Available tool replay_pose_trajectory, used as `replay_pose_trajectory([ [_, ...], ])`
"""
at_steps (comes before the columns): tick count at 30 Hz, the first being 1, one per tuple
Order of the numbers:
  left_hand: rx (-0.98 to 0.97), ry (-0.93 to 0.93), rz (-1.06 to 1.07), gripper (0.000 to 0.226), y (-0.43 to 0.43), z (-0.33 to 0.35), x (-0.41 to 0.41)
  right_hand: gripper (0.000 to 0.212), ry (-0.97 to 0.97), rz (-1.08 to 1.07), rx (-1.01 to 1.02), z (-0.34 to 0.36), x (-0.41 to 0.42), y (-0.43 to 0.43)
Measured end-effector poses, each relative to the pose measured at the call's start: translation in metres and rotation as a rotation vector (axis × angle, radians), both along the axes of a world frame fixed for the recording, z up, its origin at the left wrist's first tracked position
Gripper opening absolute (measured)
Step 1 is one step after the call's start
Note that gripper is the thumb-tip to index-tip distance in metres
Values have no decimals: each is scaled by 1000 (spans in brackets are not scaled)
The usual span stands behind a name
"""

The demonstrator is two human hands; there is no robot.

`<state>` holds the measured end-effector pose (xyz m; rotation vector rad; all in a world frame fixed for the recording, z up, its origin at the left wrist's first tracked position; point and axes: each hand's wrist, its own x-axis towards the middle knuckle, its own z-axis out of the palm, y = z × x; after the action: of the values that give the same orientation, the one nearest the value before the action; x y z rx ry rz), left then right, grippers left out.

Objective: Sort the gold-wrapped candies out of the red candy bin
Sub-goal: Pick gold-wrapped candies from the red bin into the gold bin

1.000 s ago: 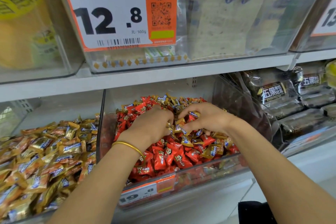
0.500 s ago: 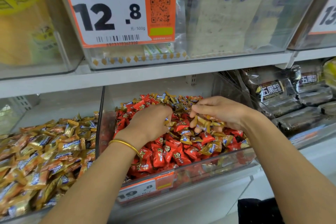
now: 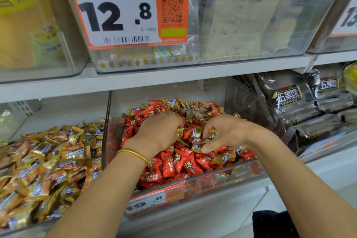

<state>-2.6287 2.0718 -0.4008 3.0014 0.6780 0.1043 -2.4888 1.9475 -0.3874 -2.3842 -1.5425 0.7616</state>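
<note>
Overhead, a white shelf (image 3: 173,81) runs the full width, carrying a clear upper bin (image 3: 241,25) fronted by an orange and white price tag (image 3: 119,7) that reads 12.8. Below it, in the middle, stands the red candy bin (image 3: 212,181), a clear box heaped with red candies (image 3: 179,162) and with gold-wrapped candies (image 3: 193,110) scattered through them, thickest toward the back and the right side. Just beside it on the left, a neighbouring bin (image 3: 48,160) is filled with gold wrappers of the same kind. To the right lie dark packets (image 3: 309,106) with white lettering.

Both forearms reach into the red candy bin from below. The left hand (image 3: 160,131) sits knuckles up on the heap with its fingers curled under; a gold wrapper shows at its fingertips, but its palm is hidden, so I cannot tell whether it holds anything. The right hand (image 3: 226,131), near the left and a little lower, has thumb and fingers curled round a few gold-wrapped candies on top of the pile. A thin gold bangle (image 3: 135,153) circles the left wrist.
</note>
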Motion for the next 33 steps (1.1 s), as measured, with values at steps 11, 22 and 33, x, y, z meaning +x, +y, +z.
replay_pose_trajectory([
  [11, -131, -280, 118, 24, 6, 9, -1, 14, 89, 35, 272, -4, -1, 4],
  [22, -149, 37, -109, 42, 0, 5, 1, 3, 6, -115, 425, -4, 13, 5],
  [33, -194, -99, -54, 28, 7, 12, -4, 48, -251, 123, 43, -19, 7, 24],
])
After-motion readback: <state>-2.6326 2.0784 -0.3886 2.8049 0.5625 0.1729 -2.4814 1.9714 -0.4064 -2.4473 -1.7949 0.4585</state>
